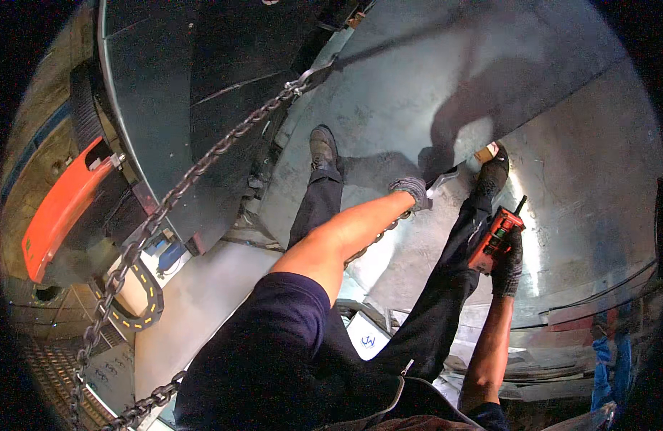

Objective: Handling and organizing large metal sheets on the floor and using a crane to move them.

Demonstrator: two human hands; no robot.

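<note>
My left hand (410,191), in a grey striped work glove, reaches forward and is closed around the end of a chain. Links of this chain (374,241) show below my forearm, and a dark, pointed metal hook (444,177) juts out past the fingers. The hook's exact shape is hard to make out. At the right, my gloved right hand (508,264) grips a red handheld remote control (495,241) with dark buttons and a short black antenna. Its thumb side lies over the buttons; the fingers behind are partly hidden.
A second heavy chain (195,171) runs taut from lower left to a hook (310,75) at a large dark plate's edge (148,93). My shoes (323,147) stand on a grey metal sheet (389,86). An orange machine part (62,219) is at left, stacked sheets (554,373) lower right.
</note>
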